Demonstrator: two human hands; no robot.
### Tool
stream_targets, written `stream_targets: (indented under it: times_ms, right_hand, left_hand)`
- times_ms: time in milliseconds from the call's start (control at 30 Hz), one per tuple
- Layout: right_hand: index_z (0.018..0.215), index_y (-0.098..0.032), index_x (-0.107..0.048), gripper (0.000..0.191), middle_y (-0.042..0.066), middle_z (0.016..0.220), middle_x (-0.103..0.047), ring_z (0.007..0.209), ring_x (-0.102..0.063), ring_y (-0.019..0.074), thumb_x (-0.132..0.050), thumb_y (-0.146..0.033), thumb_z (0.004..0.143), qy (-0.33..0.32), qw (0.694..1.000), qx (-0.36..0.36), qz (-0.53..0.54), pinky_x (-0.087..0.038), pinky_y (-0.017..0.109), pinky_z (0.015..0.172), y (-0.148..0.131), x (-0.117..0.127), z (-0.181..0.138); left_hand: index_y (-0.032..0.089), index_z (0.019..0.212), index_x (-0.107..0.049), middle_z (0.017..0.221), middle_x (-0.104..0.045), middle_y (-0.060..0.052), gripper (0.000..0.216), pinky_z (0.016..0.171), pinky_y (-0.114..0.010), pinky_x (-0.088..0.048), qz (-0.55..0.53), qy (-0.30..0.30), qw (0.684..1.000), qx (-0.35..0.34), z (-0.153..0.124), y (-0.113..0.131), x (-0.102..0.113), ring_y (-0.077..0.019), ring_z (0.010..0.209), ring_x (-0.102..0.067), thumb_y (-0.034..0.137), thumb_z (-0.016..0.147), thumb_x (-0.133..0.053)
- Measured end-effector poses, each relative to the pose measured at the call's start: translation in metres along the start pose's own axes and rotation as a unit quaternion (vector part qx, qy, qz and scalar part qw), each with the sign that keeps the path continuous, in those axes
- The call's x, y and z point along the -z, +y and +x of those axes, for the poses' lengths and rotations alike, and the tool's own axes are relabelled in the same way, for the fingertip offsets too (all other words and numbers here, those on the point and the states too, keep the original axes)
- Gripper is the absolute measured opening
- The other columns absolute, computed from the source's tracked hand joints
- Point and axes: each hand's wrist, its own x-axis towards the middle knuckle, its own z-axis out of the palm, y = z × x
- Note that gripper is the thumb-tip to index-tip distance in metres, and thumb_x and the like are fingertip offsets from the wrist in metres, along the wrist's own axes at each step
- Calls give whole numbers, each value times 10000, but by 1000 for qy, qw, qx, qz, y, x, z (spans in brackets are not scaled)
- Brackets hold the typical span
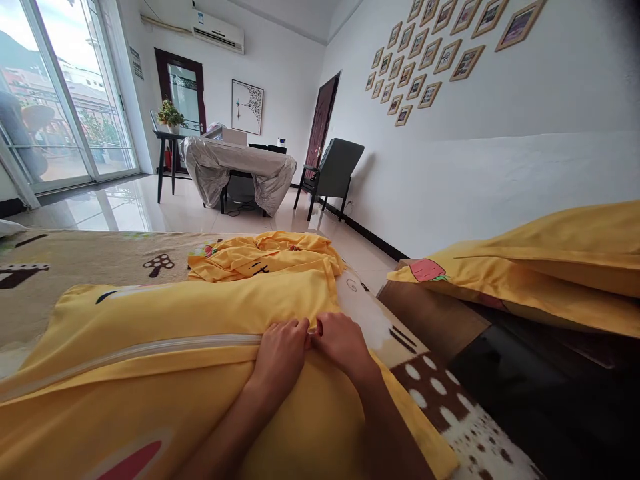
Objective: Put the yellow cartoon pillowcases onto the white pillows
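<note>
Shown: yellow cover (200, 307) laid flat on patterned sheet (75, 267), close before person. At end of white zipper (150, 351), left hand (281, 353) and right hand (345, 343) set touching; fingers curled together, fabric edge pinched. Judged best: seam held taut, loose cloth kept clear of teeth.

Yellow zippered cover (165, 320) lies spread flat on the bed, white zipper (150, 351) closed
</note>
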Motion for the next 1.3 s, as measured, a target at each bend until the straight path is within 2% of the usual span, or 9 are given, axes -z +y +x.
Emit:
stream_targets:
  times_ms: [200,433,667,867,1067,1300]
  right_hand:
    - [801,-189,-643,162,81,819,-685,792,-628,214,-502,-261,767,4,1000,-12,-11,-286,273,572,-4,2,1]
    - [789,-197,-628,126,69,837,-690,802,-635,209,-511,-233,760,5,1000,-24,-2,-301,266,583,-1,4,0]
    - [788,-172,-646,240,97,857,-698,833,-648,221,-416,-232,819,-9,999,-1,-30,-337,269,591,-1,3,-4]
    - [810,-168,-676,248,117,871,-710,845,-661,246,-463,-290,771,-8,998,-53,-19,-359,282,600,-8,1,-3]
    - [756,-187,-668,206,103,831,-707,811,-655,244,-504,-301,704,0,998,-59,6,-328,287,575,-5,-3,4]
    - [707,-188,-642,169,97,794,-693,764,-629,221,-505,-286,697,14,998,-63,19,-263,283,547,-3,-4,5]
  left_hand:
    - [192,856,-575,830,-668,-42,191,650,-291,-346,0,2,1000,-1,-2,0,-1,-198,781,-619,181,918,-395]
    - [194,862,-570,836,-668,-43,188,644,-288,-337,0,-2,1000,0,-1,1,1,-194,788,-619,236,937,-403]
    - [205,846,-567,817,-667,-40,184,605,-287,-311,0,1,1000,22,-2,-1,2,-203,785,-626,236,934,-408]
    - [210,815,-558,805,-662,-30,166,605,-294,-307,4,-4,1000,24,-1,-1,0,-201,764,-621,172,898,-419]
    - [201,827,-560,817,-659,-35,175,636,-289,-324,-1,-5,1000,12,-1,-2,-2,-194,781,-614,162,898,-405]
    - [198,850,-569,829,-663,-50,178,656,-287,-341,-2,-16,1000,15,0,-1,-1,-195,800,-618,183,913,-403]
